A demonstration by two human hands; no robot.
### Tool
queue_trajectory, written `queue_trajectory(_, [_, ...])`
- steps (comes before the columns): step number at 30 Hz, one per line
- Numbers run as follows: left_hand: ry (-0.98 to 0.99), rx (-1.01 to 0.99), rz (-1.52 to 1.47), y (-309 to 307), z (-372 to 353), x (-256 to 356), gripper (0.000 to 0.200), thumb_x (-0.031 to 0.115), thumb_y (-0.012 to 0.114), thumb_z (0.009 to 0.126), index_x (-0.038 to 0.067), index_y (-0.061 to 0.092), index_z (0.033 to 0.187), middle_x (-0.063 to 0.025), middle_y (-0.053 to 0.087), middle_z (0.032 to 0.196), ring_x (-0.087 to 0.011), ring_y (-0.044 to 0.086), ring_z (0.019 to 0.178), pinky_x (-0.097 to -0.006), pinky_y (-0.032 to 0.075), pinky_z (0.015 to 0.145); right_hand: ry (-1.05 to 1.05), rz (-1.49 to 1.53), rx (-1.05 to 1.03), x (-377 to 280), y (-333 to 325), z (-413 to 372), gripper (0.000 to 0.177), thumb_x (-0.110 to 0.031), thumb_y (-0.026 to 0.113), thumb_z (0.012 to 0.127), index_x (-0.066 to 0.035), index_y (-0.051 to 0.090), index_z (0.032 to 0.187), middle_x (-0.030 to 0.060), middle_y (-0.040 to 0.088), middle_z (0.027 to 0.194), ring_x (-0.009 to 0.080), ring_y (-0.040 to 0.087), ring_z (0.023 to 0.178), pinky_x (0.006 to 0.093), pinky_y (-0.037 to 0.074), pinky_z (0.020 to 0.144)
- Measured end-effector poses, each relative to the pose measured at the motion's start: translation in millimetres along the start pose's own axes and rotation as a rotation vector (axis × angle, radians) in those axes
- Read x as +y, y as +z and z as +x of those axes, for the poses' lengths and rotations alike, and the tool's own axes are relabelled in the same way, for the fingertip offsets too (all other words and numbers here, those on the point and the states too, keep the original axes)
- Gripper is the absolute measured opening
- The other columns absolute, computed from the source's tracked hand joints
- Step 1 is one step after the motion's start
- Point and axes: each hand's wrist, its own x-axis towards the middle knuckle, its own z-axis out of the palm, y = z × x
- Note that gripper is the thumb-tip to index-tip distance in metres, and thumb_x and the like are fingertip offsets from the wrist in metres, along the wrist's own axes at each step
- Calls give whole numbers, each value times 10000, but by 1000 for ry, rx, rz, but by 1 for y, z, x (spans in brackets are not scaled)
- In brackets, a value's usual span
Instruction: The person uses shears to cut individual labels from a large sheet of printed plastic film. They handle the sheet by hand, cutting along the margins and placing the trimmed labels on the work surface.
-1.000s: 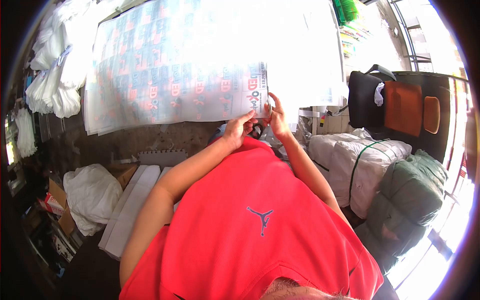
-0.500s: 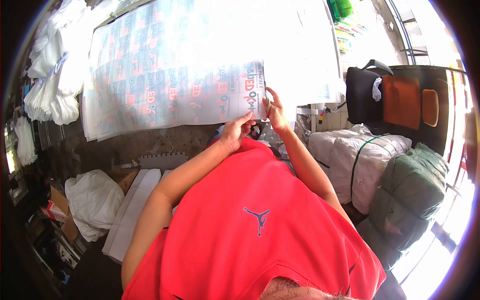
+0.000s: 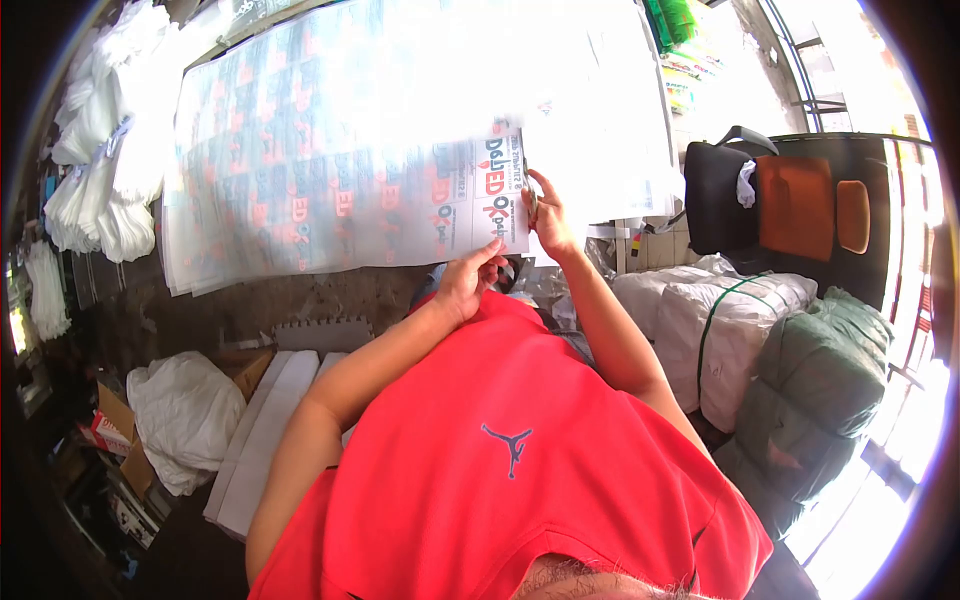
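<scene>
A large translucent white sheet (image 3: 330, 215) printed with red and blue lettering lies over the bright table. My left hand (image 3: 466, 283) pinches its near edge close to the right corner, thumb on top and fingers underneath. At the sheet's right edge, my right hand (image 3: 552, 222) is closed around a pair of scissors (image 3: 532, 207), with the blades pointing away from me along that edge. Glare washes out much of the print, and the fingers partly cover the scissors.
Bundles of white plastic (image 3: 110, 190) hang at the left. An orange and black chair (image 3: 795, 205) stands at the right, behind white wrapped bales (image 3: 745, 310) and a dark green bale (image 3: 820, 375). A white sack (image 3: 185, 415) and cardboard box (image 3: 120, 420) sit lower left.
The sheet's near right corner and my left hand sit slightly lower in view. My right hand has stayed nearly in place with the scissors at the edge. The view has shifted a little.
</scene>
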Motion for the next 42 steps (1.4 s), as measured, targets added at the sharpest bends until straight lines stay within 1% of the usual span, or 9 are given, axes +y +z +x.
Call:
queue_trajectory(7, [8,-19,-2,10,-15,9,201,255,736,859,85,662,937,-10,626,794,-86,545,720,-240,419,677,-49,114,43,-20,6,46,524,-276,560,975,-55,398,1422,-56,455,671,41,373,581,210,289,512])
queue_trajectory(16, [30,-47,-30,11,-23,16,189,229,726,871,58,678,937,-26,640,804,-92,546,696,-239,412,670,-11,109,43,-38,4,85,494,-258,515,996,-39,390,1420,10,561,805,54,405,595,233,351,509])
queue_trajectory(19, [41,-63,-59,10,-21,16,175,188,712,880,27,680,942,-38,658,808,-92,565,703,-220,413,610,-9,-9,26,-31,1,92,469,-237,490,1007,-31,390,1416,69,610,923,87,516,673,247,434,556])
queue_trajectory(21, [36,-83,-68,9,-21,18,170,177,718,875,33,679,955,-45,674,836,-96,583,714,-221,418,609,-21,125,72,-27,10,96,440,-213,451,1021,-21,389,1412,141,606,1119,156,596,907,273,503,735])
queue_trajectory(22, [35,-83,-71,9,-22,20,170,177,718,875,33,679,955,-45,674,836,-96,583,714,-221,418,609,-19,121,72,-28,14,96,440,-213,451,1021,-21,389,1412,141,606,1119,156,596,907,273,503,735])
queue_trajectory(24, [50,-84,-72,10,-24,25,143,175,706,883,47,678,941,-34,666,848,-107,592,739,-240,417,638,-50,145,127,-31,21,93,432,-217,426,1031,-16,383,1412,179,548,1265,204,546,1129,300,466,926])
queue_trajectory(31, [65,-80,-71,12,-25,25,138,170,707,882,50,679,944,-34,672,860,-111,604,755,-241,425,640,-69,318,114,-20,21,100,421,-252,413,1037,-23,418,1390,135,555,1252,191,536,1109,299,437,955])
queue_trajectory(34, [67,-93,-101,11,-25,24,148,149,717,872,41,681,965,-59,696,895,-110,621,745,-224,437,618,-10,306,97,-24,25,98,427,-229,402,1038,-36,368,1417,84,517,1286,140,457,1178,277,323,1041])
queue_trajectory(42, [28,-88,-79,10,-26,24,165,183,686,901,36,686,976,-33,668,850,-98,589,735,-234,444,667,15,305,183,-29,32,91,592,43,305,866,-66,337,1447,17,558,1110,74,476,957,183,336,878])
